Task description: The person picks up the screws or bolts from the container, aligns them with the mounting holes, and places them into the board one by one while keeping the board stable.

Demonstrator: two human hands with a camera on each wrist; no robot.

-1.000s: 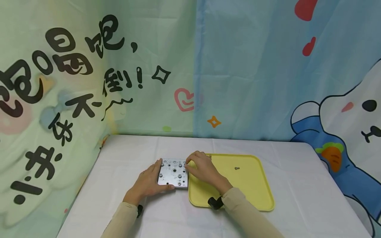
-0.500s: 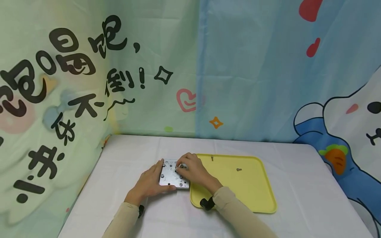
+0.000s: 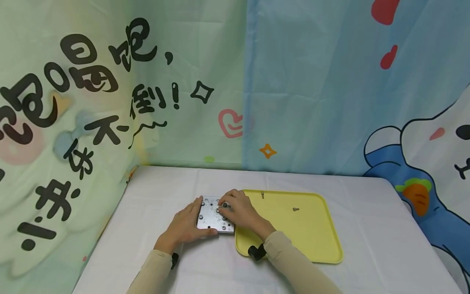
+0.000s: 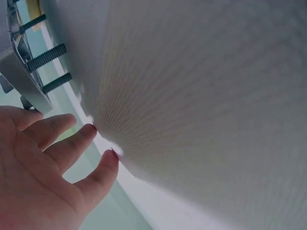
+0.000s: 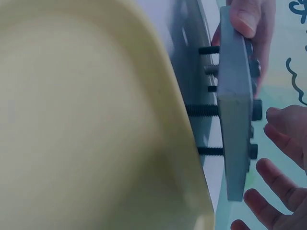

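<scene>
A silver metal plate [image 3: 206,209], dotted with holes and bolts, is raised above the table on bolt shanks. My left hand [image 3: 183,226] grips it at the left, fingers along that side and thumb at the front edge; in the right wrist view the left thumb [image 5: 246,20] lies on the plate's edge. My right hand [image 3: 242,210] is over the plate's right half, thumb and index pinching what looks like a bolt [image 3: 218,211] near the middle; the fingers mostly hide it. Threaded shanks [image 4: 46,57] stick out underneath, and bolt heads [image 5: 257,110] stand on top.
A yellow tray [image 3: 286,245] lies right against the plate's right side, under my right forearm. Two loose bolts are in it, one bolt [image 3: 295,209] near the middle and another bolt [image 3: 262,195] near the back rim. White cloth [image 3: 161,183] covers the table.
My right hand has moved left from the plate's right edge to near its middle, where a dark hole showed before. The left hand has kept its hold.
</scene>
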